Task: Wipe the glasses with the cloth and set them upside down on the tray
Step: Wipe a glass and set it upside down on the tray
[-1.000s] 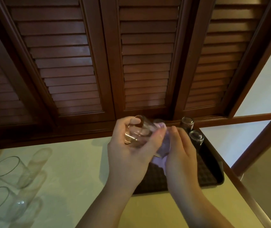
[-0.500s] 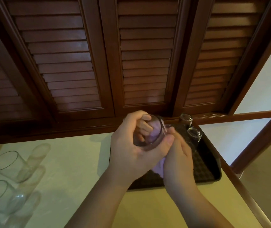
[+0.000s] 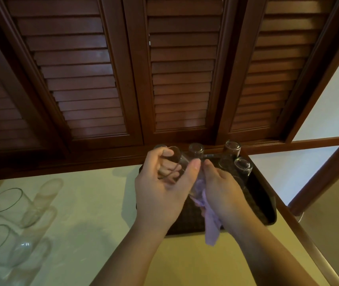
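Note:
My left hand grips a clear glass above the left part of the dark tray, its base pointing away from me. My right hand holds a lilac cloth against the glass's open end; the cloth's tail hangs down over the tray's front edge. Three glasses stand upside down at the tray's far side: one in the middle, one at the back right and one just in front of it.
Several clear glasses lie or stand on the pale counter at the far left. Dark louvred wooden doors rise right behind the counter. The counter's wooden edge runs along the right, close to the tray.
The glass has turned in my left hand, its base now facing away. My right hand has drawn the cloth out toward the rim, and more cloth hangs below.

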A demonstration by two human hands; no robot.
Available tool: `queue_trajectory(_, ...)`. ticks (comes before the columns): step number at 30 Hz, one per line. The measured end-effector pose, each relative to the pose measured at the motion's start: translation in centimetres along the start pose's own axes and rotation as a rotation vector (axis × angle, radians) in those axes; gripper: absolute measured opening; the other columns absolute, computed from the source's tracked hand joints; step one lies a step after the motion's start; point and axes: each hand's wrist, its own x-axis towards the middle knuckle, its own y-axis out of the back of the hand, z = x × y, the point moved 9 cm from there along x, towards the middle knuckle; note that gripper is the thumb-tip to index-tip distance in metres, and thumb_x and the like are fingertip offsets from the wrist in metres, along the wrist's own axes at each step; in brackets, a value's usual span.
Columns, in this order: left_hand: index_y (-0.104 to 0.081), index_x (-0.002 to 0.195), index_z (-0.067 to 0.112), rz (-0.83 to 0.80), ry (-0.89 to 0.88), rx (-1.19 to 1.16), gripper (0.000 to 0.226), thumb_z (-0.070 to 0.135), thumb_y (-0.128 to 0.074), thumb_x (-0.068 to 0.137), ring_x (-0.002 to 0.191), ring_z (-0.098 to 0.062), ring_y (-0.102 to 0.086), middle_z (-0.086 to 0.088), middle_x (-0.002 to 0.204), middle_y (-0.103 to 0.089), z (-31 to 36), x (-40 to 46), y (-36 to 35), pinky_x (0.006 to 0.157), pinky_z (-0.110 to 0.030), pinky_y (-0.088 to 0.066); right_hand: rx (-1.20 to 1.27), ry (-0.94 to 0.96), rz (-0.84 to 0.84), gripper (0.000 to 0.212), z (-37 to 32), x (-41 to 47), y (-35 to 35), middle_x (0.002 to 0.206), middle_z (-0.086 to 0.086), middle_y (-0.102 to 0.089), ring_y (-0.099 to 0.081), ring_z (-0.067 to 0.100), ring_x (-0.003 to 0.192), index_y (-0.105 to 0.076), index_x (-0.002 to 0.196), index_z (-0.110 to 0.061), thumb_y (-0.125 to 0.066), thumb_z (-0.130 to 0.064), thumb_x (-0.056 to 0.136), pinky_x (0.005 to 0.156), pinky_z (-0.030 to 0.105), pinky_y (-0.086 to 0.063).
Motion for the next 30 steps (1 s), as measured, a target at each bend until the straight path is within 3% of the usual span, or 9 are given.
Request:
queue_trajectory(2, -0.07, 0.119, 0.025, 0.04, 0.174, 0.017, 0.059, 0.069, -0.072, 0.08, 0.083, 0.001, -0.076, 0.015, 0.091, -0.078, -1.1, 0.1, 0.4, 0.066, -0.011, -0.056, -0.116, 0.27, 0.123, 0.043, -2.0, -0.9, 0.3, 0.071, -0.006, -0.073, -0.071, 0.004, 0.063, -0.071, 0.099, -0.024, -0.036, -0.046, 0.113, 0.049, 0.01, -0.046)
queue_trajectory(7, -0.078, 0.102, 0.028, 0.003, 0.56, -0.082, 0.043, 0.07, -0.072, 0.092, 0.09, -0.014, -0.079, 0.004, 0.089, -0.082, -4.0, 0.5, 0.5, 0.083, -0.032, -0.063, -0.551, 0.907, 0.37, 0.037, -4.3, -4.6, -0.7, 0.08, -0.016, -0.065, -0.065, 0.003, 0.068, -0.062, 0.112, -0.028, -0.029, -0.044, 0.115, 0.052, 0.018, -0.049)
queue_trajectory(10, -0.084, 0.1, 0.024, -0.132, 0.696, -0.233, 0.051, 0.072, -0.07, 0.091, 0.092, -0.02, -0.081, -0.004, 0.09, -0.085, -5.2, 0.3, -0.8, 0.083, -0.04, -0.063, -0.539, 1.146, 0.299, 0.042, -5.0, -5.8, -1.7, 0.113, -0.005, -0.072, -0.067, 0.004, 0.099, -0.067, 0.135, -0.014, -0.038, -0.036, 0.113, 0.078, 0.014, -0.052)
queue_trajectory(13, -0.087, 0.088, 0.026, -0.14, 0.714, -0.347, 0.049, 0.074, -0.077, 0.082, 0.095, -0.026, -0.082, -0.005, 0.093, -0.085, -5.8, 0.5, -1.1, 0.096, -0.055, -0.064, -0.58, 1.246, 0.25, 0.049, -4.6, -5.5, -2.4, 0.129, 0.009, -0.068, -0.064, 0.014, 0.116, -0.065, 0.138, -0.006, -0.045, -0.042, 0.111, 0.096, 0.017, -0.052)
queue_trajectory(16, -0.084, 0.09, 0.024, -0.065, 0.585, -0.215, 0.046, 0.07, -0.073, 0.088, 0.089, -0.021, -0.082, -0.003, 0.086, -0.084, -4.5, 1.1, 0.2, 0.087, -0.045, -0.067, -0.445, 1.089, 0.205, 0.049, -3.9, -4.4, -2.5, 0.128, 0.001, -0.068, -0.068, 0.012, 0.111, -0.059, 0.144, -0.017, -0.04, -0.047, 0.111, 0.089, 0.017, -0.054)
queue_trajectory(19, -0.078, 0.099, 0.026, -0.041, 0.326, -0.084, 0.036, 0.061, -0.072, 0.094, 0.081, -0.004, -0.078, 0.013, 0.085, -0.081, -1.8, 1.6, 1.2, 0.069, -0.017, -0.059, -0.066, 0.771, 0.131, 0.035, -3.1, -3.7, -2.6, 0.113, -0.016, -0.074, -0.073, 0.005, 0.105, -0.06, 0.131, -0.056, -0.029, -0.05, 0.113, 0.084, 0.023, -0.059)
queue_trajectory(24, -0.07, 0.124, 0.027, -0.085, 0.045, 0.059, 0.06, 0.072, -0.077, 0.084, 0.091, 0.001, -0.078, 0.023, 0.104, -0.078, -0.8, 1.7, 2.2, 0.071, -0.016, -0.062, 0.305, -0.032, -0.089, 0.062, 1.2, -1.5, -4.6, 0.061, 0.002, -0.069, -0.064, 0.012, 0.051, -0.079, 0.068, -0.022, -0.043, -0.044, 0.113, 0.055, 0.026, -0.052)
queue_trajectory(27, -0.067, 0.125, 0.031, -0.08, -0.031, 0.102, 0.055, 0.066, -0.077, 0.083, 0.09, -0.003, -0.079, 0.018, 0.096, -0.079, -0.9, 1.7, 2.5, 0.073, -0.02, -0.065, 0.217, -0.083, -0.123, 0.066, 1.3, -1.1, -4.6, 0.056, 0.009, -0.063, -0.056, 0.019, 0.043, -0.077, 0.077, -0.012, -0.036, -0.05, 0.113, 0.05, 0.031, -0.046)
queue_trajectory(30, -0.069, 0.12, 0.03, -0.026, 0.057, 0.11, 0.063, 0.075, -0.081, 0.077, 0.09, 0.002, -0.077, 0.021, 0.095, -0.079, -1.4, 1.9, 2.7, 0.073, -0.014, -0.061, -0.31, 0.154, 0.083, 0.065, -0.4, -1.3, -2.6, 0.069, 0.002, -0.074, -0.07, 0.014, 0.051, -0.07, 0.103, -0.019, -0.021, -0.06, 0.108, 0.051, 0.025, -0.056)
